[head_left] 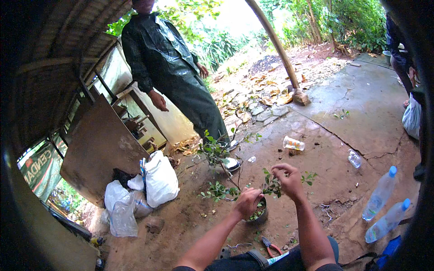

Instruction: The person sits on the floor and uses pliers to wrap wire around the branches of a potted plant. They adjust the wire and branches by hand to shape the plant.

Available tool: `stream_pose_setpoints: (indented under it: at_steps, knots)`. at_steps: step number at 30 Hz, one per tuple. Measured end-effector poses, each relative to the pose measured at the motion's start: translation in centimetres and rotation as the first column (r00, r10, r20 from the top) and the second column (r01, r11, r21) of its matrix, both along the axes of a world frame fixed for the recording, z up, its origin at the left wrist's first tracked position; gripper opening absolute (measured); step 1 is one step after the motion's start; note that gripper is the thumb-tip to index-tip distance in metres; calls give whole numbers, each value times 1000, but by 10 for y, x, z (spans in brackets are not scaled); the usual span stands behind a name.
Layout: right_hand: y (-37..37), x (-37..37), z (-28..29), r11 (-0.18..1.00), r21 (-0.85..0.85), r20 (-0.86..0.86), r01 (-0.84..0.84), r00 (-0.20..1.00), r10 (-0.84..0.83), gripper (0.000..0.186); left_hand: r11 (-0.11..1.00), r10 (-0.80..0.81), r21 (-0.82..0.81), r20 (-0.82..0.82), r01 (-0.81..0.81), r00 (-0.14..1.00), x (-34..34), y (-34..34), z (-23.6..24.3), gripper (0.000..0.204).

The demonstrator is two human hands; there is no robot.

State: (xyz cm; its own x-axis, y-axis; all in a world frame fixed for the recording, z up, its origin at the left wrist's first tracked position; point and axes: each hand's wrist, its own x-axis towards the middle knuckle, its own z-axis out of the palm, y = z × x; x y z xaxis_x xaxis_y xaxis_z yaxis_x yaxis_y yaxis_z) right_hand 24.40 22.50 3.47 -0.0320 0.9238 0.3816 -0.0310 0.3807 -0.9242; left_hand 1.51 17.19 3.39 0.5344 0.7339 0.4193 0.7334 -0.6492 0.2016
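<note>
Perhaps uneven pulling could snap the woody, green-leaved plant [272, 186] in the round, dark pot [258, 220]: the left hand [247, 202] curls closed, apparently around its base; whether the right hand [289, 179], bent-fingered just beside it, pinches anything, I cannot tell.

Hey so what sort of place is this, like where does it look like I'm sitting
Probably an open-sided shed or lean-to beside a garden or yard: a ridged roof slopes overhead on the left, a slanting wooden post stands on the ground, and leafy bushes grow beyond.
</note>
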Motion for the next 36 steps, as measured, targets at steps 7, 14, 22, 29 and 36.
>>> stream_pose_setpoints:
  at_steps: [7,14,22,29,36]
  knots:
    - [38,19,-120,878,-358,169,318,947,-274,17,989,-61,149,240,25,969,0,7,-8,7]
    - [15,-67,-140,876,-399,30,-269,952,306,40,998,60,-19,187,-57,981,13,-2,11,35]
    - [-6,-57,-69,635,7,-673,-773,466,575,43,1000,8,-30,276,0,961,24,-7,6,29]
    - [-6,-72,-57,665,-86,-804,-742,446,394,28,999,37,23,277,-45,960,22,-8,-1,29]
    - [-12,-83,-52,756,-209,-806,-621,547,226,30,975,88,174,282,-141,955,26,-6,-14,32]
